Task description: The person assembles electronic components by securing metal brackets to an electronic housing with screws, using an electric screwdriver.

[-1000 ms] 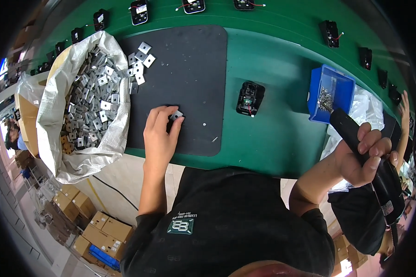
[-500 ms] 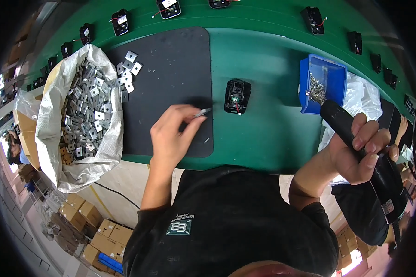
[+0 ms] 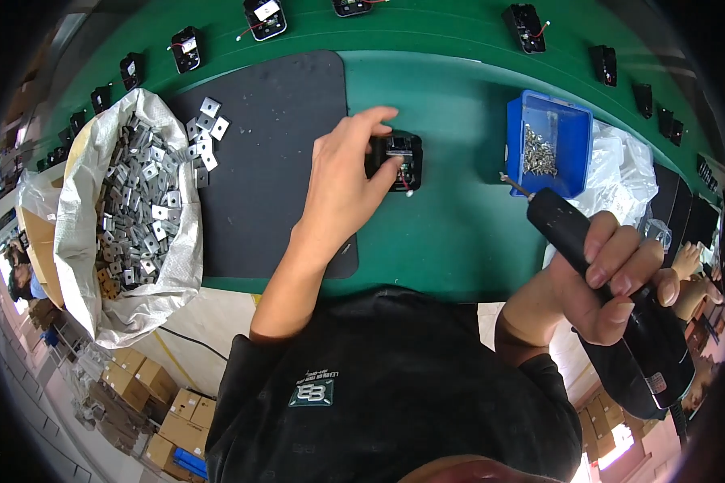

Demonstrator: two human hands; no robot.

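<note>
My left hand [image 3: 348,165] is over the left side of a small black plastic housing [image 3: 416,173], with thumb and forefinger apart. The thumb tip reaches the housing's open top, where a silvery metal piece [image 3: 399,152] shows and a red wire comes out at the near end. The other fingers partly hide the housing. In my right hand [image 3: 612,278] is a black electric screwdriver [image 3: 568,229], tilted with its bit toward the upper left. A small screw [image 3: 503,177] appears at the bit's tip, beside the blue bin [image 3: 511,153] of loose screws.
At left stands a white woven sack [image 3: 76,241] full of square metal plates. Several more plates [image 3: 207,122] lie on the black mat [image 3: 266,161]. Similar black housings [image 3: 526,28] line the green far strip. Clear plastic bags [image 3: 628,173] and another person's hand [image 3: 686,259] are at right.
My left hand has moved right and up from the mat to the housing, and its pinch on a metal piece has loosened. The screwdriver's bit has come out of the screw bin, leftward.
</note>
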